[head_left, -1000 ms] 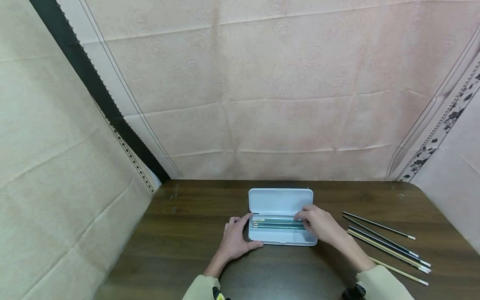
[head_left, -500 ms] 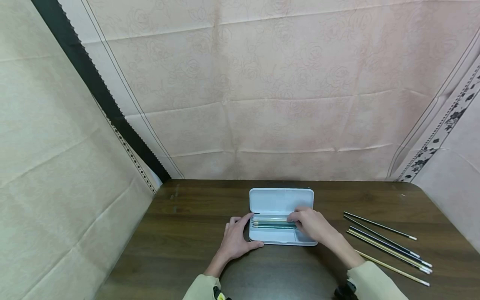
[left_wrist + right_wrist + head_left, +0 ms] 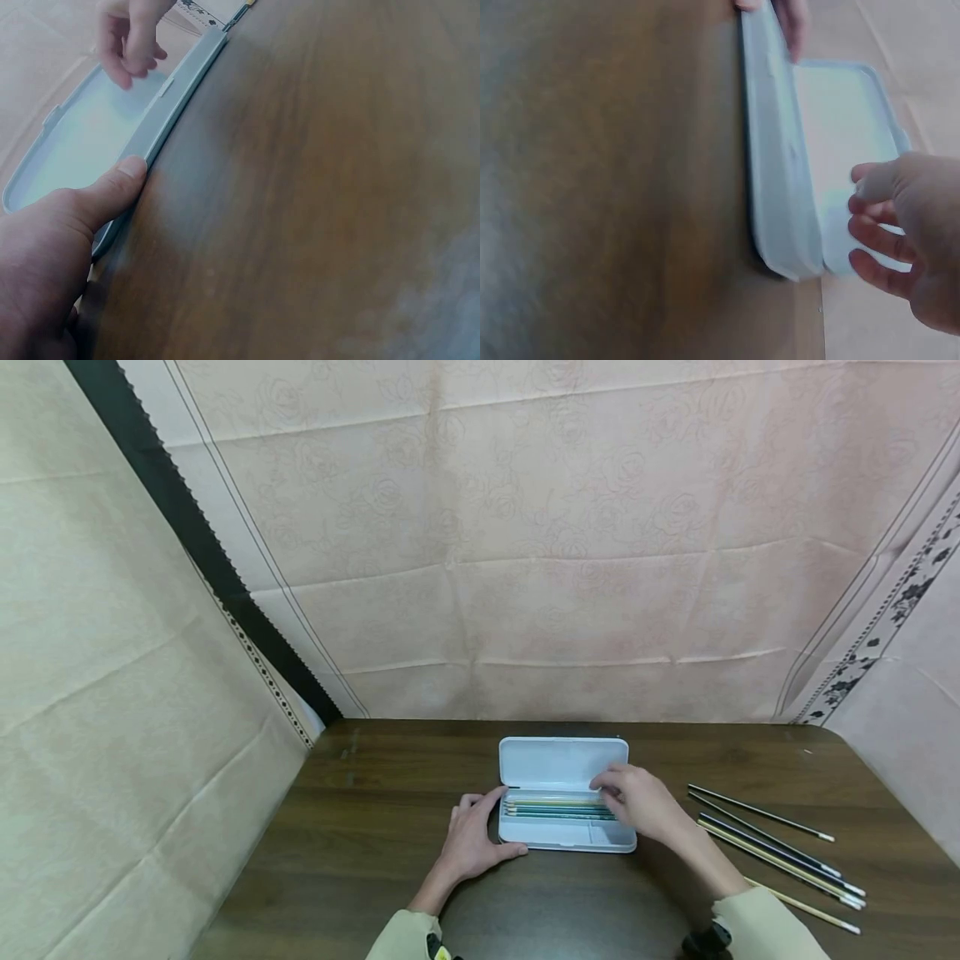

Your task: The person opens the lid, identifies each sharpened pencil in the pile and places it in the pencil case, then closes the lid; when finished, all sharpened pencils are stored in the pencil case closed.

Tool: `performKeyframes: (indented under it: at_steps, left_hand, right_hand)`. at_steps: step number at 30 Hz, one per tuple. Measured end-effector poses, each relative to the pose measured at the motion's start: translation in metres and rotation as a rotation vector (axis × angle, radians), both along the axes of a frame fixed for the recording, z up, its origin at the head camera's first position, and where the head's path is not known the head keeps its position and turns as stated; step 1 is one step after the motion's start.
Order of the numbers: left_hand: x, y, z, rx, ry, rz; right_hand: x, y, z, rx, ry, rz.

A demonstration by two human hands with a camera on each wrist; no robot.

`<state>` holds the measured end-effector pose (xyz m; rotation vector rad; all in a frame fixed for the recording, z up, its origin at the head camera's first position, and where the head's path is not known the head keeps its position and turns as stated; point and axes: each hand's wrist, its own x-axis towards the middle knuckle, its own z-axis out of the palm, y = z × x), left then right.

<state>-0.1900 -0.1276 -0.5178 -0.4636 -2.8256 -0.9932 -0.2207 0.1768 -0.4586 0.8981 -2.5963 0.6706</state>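
Observation:
A pale blue pencil case (image 3: 551, 838) lies with its lid (image 3: 562, 762) raised. Several pencils (image 3: 558, 811), mostly green, lie side by side in its long compartment. My left hand (image 3: 472, 839) grips the case's left end, thumb along the front edge and fingers at the back corner. In the left wrist view, the left thumb (image 3: 112, 191) presses on the case's front rim. Above the right end of the pencils is my right hand (image 3: 637, 797). Its fingers (image 3: 881, 240) are loosely bent and apart, with nothing between them in the right wrist view.
Several black and yellow pencils (image 3: 780, 852) with white ends lie spread on the table to the right, close to the right forearm. The brown wooden table (image 3: 375, 827) meets a pale cloth wall (image 3: 600, 568) at the back. A small divider (image 3: 591, 833) stands inside the case.
My right hand shifted left over the pencils, then came back right and away from them. The left hand and the case have stayed in place.

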Motion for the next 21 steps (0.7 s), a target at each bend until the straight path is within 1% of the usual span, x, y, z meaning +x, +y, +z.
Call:
performKeyframes:
  at_steps: [4, 6, 8, 10, 13, 18, 21]
  left_hand:
    - [0.0, 0.0, 0.0, -0.004, 0.0, 0.001]
    - [-0.001, 0.0, 0.0, -0.007, -0.001, 0.003]
    - [-0.001, 0.0, 0.0, -0.006, -0.001, 0.007]
    - [-0.001, -0.001, 0.0, -0.005, -0.001, 0.01]
    - [-0.002, -0.001, 0.0, -0.002, 0.0, 0.012]
    - [-0.001, 0.0, -0.001, 0.01, 0.005, 0.004]
    - [-0.002, 0.001, -0.001, 0.012, 0.022, -0.005]
  right_hand:
    - [-0.005, 0.014, 0.007, -0.217, 0.066, -0.024]
    - [-0.007, 0.019, 0.01, -0.312, 0.096, -0.062]
    - [-0.008, 0.022, 0.013, -0.374, 0.09, -0.129]
    - [-0.009, 0.024, 0.014, -0.412, 0.053, -0.188]
    - [-0.011, 0.025, 0.014, -0.431, -0.05, -0.234]
    - [-0.01, 0.026, 0.012, -0.441, -0.232, -0.237]
    - [-0.01, 0.025, 0.013, -0.448, -0.282, -0.227]
